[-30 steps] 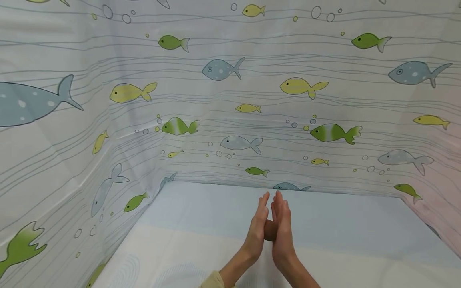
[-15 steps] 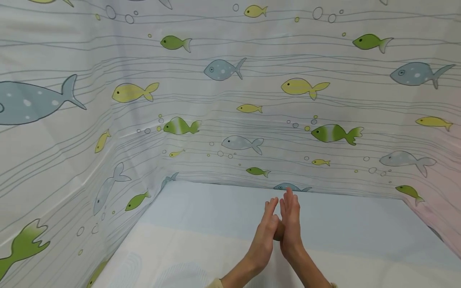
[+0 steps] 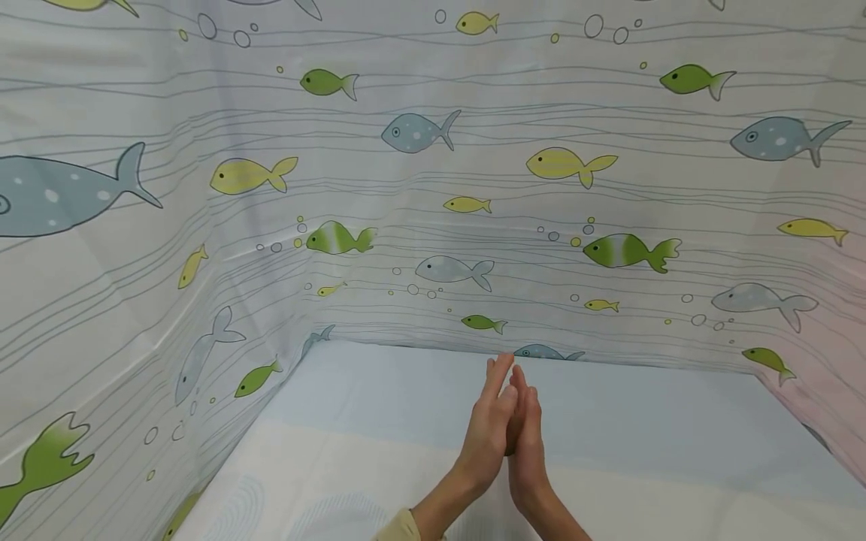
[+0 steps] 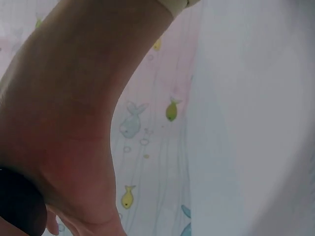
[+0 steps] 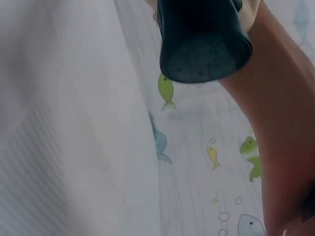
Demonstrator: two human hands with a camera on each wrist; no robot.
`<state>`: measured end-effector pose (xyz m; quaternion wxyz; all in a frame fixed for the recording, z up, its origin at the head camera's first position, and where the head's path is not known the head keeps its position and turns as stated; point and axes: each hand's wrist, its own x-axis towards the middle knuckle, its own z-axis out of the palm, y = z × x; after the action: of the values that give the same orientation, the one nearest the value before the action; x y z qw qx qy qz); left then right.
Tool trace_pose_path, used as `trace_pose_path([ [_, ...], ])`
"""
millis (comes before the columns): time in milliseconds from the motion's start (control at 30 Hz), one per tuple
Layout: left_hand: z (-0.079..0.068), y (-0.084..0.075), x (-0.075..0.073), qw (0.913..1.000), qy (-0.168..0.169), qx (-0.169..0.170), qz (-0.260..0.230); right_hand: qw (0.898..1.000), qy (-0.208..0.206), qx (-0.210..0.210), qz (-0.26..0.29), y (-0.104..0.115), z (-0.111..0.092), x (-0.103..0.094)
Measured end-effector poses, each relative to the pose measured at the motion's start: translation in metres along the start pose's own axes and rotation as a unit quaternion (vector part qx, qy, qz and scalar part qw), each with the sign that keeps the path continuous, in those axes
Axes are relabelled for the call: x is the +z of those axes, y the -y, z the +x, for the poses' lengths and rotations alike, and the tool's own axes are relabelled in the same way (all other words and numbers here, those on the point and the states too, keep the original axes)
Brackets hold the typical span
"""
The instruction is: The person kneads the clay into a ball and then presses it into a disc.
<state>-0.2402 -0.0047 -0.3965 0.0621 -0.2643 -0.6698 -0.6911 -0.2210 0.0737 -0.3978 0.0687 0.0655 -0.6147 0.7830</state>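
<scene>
My left hand (image 3: 485,432) and right hand (image 3: 528,451) stand palm to palm over the bed-like surface, with fingers extended and pointing away. Between the palms sits a small brown rounded lump (image 3: 512,437), like clay, pressed from both sides. Only a narrow strip of it shows; the rest is covered by the hands. The left fingertips reach slightly farther forward than the right ones. A forearm and hand (image 4: 74,162) fill the left of the left wrist view, beside a dark rounded shape (image 4: 19,201) that I cannot identify.
Pale blue and white cloth (image 3: 379,398) covers the flat surface beneath. White sheeting printed with fish (image 3: 406,188) rises behind it and on the left, turning pinkish at right. A dark cylindrical device (image 5: 204,44) sits near a sleeve in the right wrist view.
Both hands have shifted right and then back left with the lump between them. The palms slide against each other: the right fingers led half a second ago, and the left ones lead now.
</scene>
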Motion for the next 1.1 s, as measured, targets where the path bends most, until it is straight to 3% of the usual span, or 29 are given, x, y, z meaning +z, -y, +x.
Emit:
trace_pose_path([
  [167, 0.006, -0.001, -0.002, 0.9998, -0.018, 0.001, -0.005, 1.000, -0.002, 0.000, 0.011, 0.006, -0.007, 0.006],
  [400, 0.012, 0.004, -0.007, 0.9998, -0.017, 0.008, 0.001, 0.999, 0.017, 0.008, 0.036, 0.010, -0.013, 0.006],
  [667, 0.018, 0.025, -0.013, 0.9990, -0.017, -0.040, -0.009, 1.000, 0.010, 0.008, 0.009, 0.008, -0.008, 0.003],
  [833, 0.004, 0.038, -0.003, 0.9964, 0.017, -0.081, -0.015, 0.999, -0.028, 0.018, -0.026, 0.004, 0.002, -0.006],
  [933, -0.002, 0.038, 0.006, 0.9956, 0.043, -0.080, -0.020, 0.998, -0.051, 0.025, -0.034, 0.001, 0.008, -0.013],
  [1100, -0.005, 0.032, 0.013, 0.9958, 0.056, -0.068, -0.026, 0.997, -0.063, 0.030, -0.036, -0.002, 0.013, -0.020],
])
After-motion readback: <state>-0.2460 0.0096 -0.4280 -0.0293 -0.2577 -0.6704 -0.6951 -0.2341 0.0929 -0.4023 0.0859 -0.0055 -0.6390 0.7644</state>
